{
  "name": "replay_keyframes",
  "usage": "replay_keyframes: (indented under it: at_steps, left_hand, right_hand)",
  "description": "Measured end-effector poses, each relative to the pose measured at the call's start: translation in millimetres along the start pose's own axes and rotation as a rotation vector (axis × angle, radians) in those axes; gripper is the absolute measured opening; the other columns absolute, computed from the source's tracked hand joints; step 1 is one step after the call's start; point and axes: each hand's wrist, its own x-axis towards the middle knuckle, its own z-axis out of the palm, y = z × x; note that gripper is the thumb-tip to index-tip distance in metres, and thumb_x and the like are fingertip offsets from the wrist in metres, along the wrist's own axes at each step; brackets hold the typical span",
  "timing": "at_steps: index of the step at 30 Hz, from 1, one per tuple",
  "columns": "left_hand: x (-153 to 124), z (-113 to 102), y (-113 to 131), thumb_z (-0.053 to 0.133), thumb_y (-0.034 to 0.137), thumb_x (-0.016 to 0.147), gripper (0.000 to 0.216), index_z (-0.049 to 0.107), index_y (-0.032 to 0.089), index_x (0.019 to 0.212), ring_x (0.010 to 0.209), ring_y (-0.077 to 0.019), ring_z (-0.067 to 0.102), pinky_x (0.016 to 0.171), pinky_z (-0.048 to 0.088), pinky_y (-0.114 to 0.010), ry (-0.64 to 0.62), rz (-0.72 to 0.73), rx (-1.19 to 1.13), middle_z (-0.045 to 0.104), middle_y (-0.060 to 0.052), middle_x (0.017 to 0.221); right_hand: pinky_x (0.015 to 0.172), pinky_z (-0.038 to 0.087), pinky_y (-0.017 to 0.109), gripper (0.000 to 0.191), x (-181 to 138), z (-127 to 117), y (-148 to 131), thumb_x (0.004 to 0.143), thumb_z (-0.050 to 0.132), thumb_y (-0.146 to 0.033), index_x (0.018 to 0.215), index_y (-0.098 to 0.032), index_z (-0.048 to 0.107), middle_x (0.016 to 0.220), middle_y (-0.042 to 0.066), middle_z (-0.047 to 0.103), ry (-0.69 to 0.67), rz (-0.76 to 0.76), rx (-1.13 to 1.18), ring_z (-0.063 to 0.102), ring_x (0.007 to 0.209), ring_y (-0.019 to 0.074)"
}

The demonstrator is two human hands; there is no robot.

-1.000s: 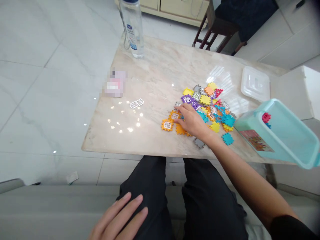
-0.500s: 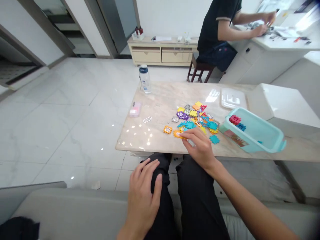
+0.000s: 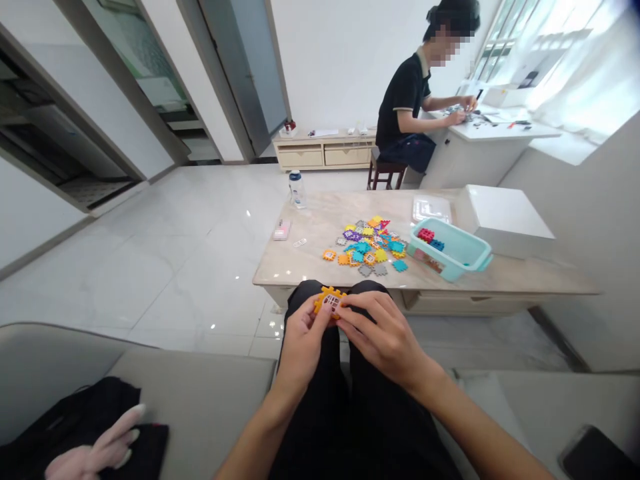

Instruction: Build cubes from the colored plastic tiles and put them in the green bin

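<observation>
One orange interlocking tile (image 3: pixel 325 294), bearing one white window insert (image 3: pixel 331 304), is above two dark-trousered knees (image 3: pixel 367 287), gripped by left hand (image 3: pixel 304 333), thumb on top, and right hand (image 3: pixel 389 335), fingers bent, forearms angled inward

left hand (image 3: pixel 303 331): pinching, thumb (image 3: pixel 321 319) uppermost | right hand (image 3: pixel 393 339): angled inward, fingers (image 3: pixel 367 308) bent | forearms (image 3: pixel 457 397): converging forward

1. We record a capped water bottle (image 3: pixel 297 192) standing upright near the table's (image 3: pixel 525 275) far left corner.
2. We note a pink item (image 3: pixel 282 230) near the table's left edge.
3. Right: we see a white box (image 3: pixel 505 217).
4. Beyond, we observe a co-worker (image 3: pixel 404 100) seated on a dark stool (image 3: pixel 387 170) at a white desk (image 3: pixel 475 160).
5. We find a pink soft object (image 3: pixel 111 437) over black cloth (image 3: pixel 107 395) on the grey sofa (image 3: pixel 215 387).
</observation>
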Motion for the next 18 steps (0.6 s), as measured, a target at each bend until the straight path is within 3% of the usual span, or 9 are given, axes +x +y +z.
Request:
replay_keyframes:
  at_steps: [3, 5, 10, 15, 18]
  left_hand:
    - [1, -3, 3, 0.083, 0.05, 0.095, 0.042, 0.077, 0.017, 0.12, 0.094, -0.0236, 0.082, 0.089, 0.067, -0.034, -0.037, -0.02, 0.058, 0.084, -0.009, 0.11]
    - [4, -4, -1, 0.083, 0.05, 0.096, 0.041, 0.077, 0.018, 0.12, 0.089, -0.0226, 0.083, 0.083, 0.067, -0.032, -0.052, -0.004, 0.125, 0.084, -0.008, 0.108]
    - [23, -8, -27, 0.076, 0.048, 0.102, 0.035, 0.076, 0.02, 0.124, 0.101, -0.026, 0.083, 0.087, 0.067, -0.033, 0.016, 0.086, 0.294, 0.084, -0.01, 0.116]
    - [48, -17, -43, 0.067, 0.049, 0.108, 0.035, 0.073, 0.022, 0.129, 0.104, -0.0254, 0.083, 0.09, 0.066, -0.034, 0.051, 0.034, 0.356, 0.083, -0.01, 0.124]
    - [57, -32, -49, 0.059, 0.045, 0.113, 0.038, 0.067, 0.025, 0.145, 0.119, -0.0259, 0.08, 0.101, 0.064, -0.038, 0.066, 0.079, 0.451, 0.079, -0.01, 0.138]
  right_hand:
    - [0.114, 0.06, 0.053, 0.051, -1, -12, 0, 0.104, 0.078, -0.024, 0.153, -0.025, 0.064, 0.144, 0.015, 0.072, -0.052, 0.107, 0.031, 0.069, 0.133, 0.0318]
    - [0.117, 0.058, 0.055, 0.063, 2, -11, 3, 0.1, 0.084, -0.03, 0.158, -0.025, 0.059, 0.149, 0.016, 0.069, -0.105, 0.167, 0.071, 0.067, 0.137, 0.0333]
    - [0.112, 0.061, 0.053, 0.06, 6, 25, 17, 0.099, 0.078, -0.017, 0.156, -0.024, 0.061, 0.14, 0.014, 0.076, -0.086, 0.291, 0.135, 0.072, 0.128, 0.0324]
    - [0.113, 0.06, 0.053, 0.063, 16, 62, 32, 0.097, 0.072, -0.011, 0.158, -0.022, 0.061, 0.141, 0.015, 0.076, -0.136, 0.361, 0.167, 0.072, 0.129, 0.0329]
    - [0.115, 0.059, 0.05, 0.059, 30, 75, 54, 0.099, 0.073, -0.017, 0.156, -0.023, 0.062, 0.141, 0.014, 0.076, -0.182, 0.365, 0.201, 0.071, 0.13, 0.0311]
